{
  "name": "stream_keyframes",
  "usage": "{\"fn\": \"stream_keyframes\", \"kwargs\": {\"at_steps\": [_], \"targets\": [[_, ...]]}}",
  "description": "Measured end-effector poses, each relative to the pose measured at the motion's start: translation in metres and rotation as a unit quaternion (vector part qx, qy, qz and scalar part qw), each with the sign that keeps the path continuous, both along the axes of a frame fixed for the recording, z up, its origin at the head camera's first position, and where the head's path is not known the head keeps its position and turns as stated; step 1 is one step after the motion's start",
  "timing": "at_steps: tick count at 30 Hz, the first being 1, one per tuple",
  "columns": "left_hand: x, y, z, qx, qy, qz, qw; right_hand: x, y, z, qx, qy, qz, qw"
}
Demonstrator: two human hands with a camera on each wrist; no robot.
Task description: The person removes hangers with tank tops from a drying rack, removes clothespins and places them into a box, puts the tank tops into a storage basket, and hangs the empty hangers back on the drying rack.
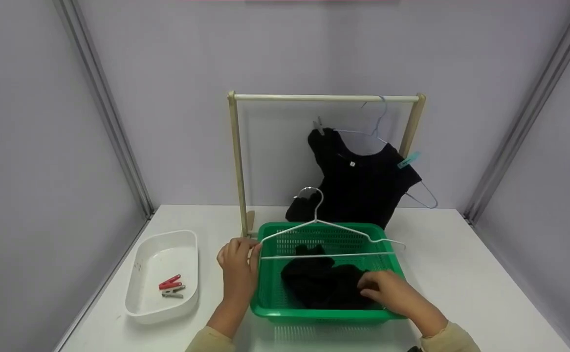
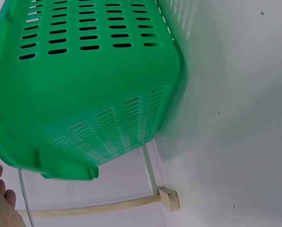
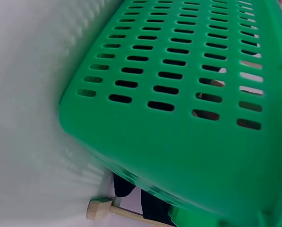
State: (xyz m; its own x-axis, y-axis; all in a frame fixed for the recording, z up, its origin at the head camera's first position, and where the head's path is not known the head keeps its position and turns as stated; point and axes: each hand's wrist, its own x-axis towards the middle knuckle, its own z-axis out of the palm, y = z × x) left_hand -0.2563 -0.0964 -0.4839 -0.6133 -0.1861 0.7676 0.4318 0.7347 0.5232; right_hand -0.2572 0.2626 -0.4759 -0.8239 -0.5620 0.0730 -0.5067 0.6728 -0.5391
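A white wire hanger [image 1: 343,254] lies across the top of the green basket [image 1: 324,314], its hook toward the rack. My left hand [image 1: 240,259] grips the hanger's left end beside the basket's left rim. Inside the basket is a crumpled black garment [image 1: 314,281]. My right hand [image 1: 387,292] reaches over the basket's right front corner and pinches the garment's right edge between thumb and curled fingers. In the left wrist view, only part of the left hand [image 2: 1,201] shows next to the hanger wire [image 2: 25,198]. Basket walls mostly hide the right hand in the right wrist view.
Behind the basket stands a wooden rack [image 1: 324,98], with a black sleeveless top [image 1: 358,181] on a pale blue hanger [image 1: 382,117], held by a grey clothespin [image 1: 318,128] and a teal clothespin [image 1: 408,160]. At left, a white tub [image 1: 160,313] contains red [image 1: 170,283] and grey clothespins [image 1: 172,294].
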Motion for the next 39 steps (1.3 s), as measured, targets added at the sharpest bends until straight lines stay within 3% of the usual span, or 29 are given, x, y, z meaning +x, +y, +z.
{"fn": "stream_keyframes", "kwargs": {"at_steps": [10,22,26,31,34,37,39], "targets": [[0.002,0.001,0.001,-0.001,-0.001,0.000,1.0000,0.009,0.010,0.025,-0.016,0.015,-0.028,0.999],[0.003,0.001,0.000,0.000,0.004,-0.001,1.0000,0.019,0.017,0.055,-0.047,0.107,-0.067,0.991],[0.003,0.001,0.002,0.000,0.004,-0.003,1.0000,0.020,0.018,0.057,-0.074,0.178,-0.098,0.976],[0.004,0.001,0.001,-0.001,0.002,-0.004,1.0000,0.014,0.019,0.055,-0.112,0.286,-0.131,0.943],[0.005,0.001,0.001,-0.003,-0.001,-0.005,1.0000,0.010,0.021,0.054,-0.136,0.327,-0.145,0.924],[0.005,0.001,0.000,-0.004,-0.005,-0.005,1.0000,0.006,0.024,0.052,-0.146,0.338,-0.160,0.916],[0.005,0.001,-0.001,-0.005,-0.007,-0.005,0.9999,0.004,0.025,0.050,-0.146,0.335,-0.165,0.916]]}}
